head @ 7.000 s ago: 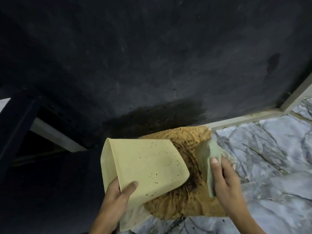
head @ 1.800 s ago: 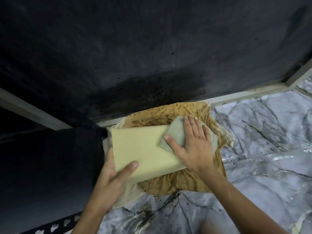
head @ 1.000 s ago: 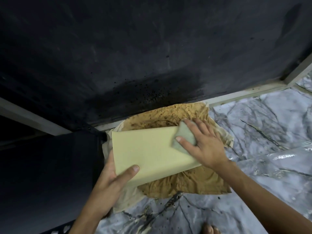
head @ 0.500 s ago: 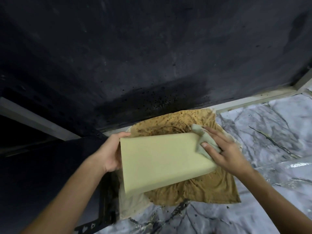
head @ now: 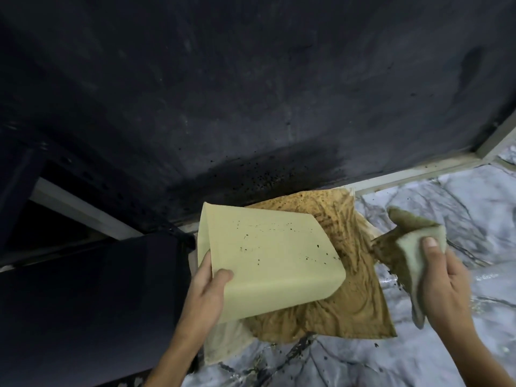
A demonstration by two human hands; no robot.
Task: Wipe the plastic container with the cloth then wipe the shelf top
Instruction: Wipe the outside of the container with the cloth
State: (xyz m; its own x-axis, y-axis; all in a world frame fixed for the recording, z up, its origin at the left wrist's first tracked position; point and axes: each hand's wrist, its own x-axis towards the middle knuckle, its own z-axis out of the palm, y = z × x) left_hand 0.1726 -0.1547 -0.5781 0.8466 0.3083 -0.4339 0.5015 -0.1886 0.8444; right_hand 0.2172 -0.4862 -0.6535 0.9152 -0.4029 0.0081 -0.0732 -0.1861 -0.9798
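Observation:
A pale yellow plastic container [head: 268, 261] is held tilted above the shelf, its upturned face dotted with dark specks. My left hand [head: 208, 291] grips its lower left corner, thumb on the upper face. My right hand [head: 438, 277] holds a crumpled grey-green cloth [head: 410, 247], stained brown, off to the right and apart from the container. The shelf top [head: 446, 353] has a marble-patterned covering.
A brown, stained sheet of paper [head: 351, 311] lies on the shelf under the container. A dark wall [head: 251, 93] with a black speckled patch rises behind. A dark drop [head: 83, 303] lies left of the shelf. A pale frame edge [head: 418, 171] runs along the back.
My right hand has lifted the cloth off the container and moved it right. My left hand shifted from the container's upper left edge to its lower left corner, and a speckled face now shows.

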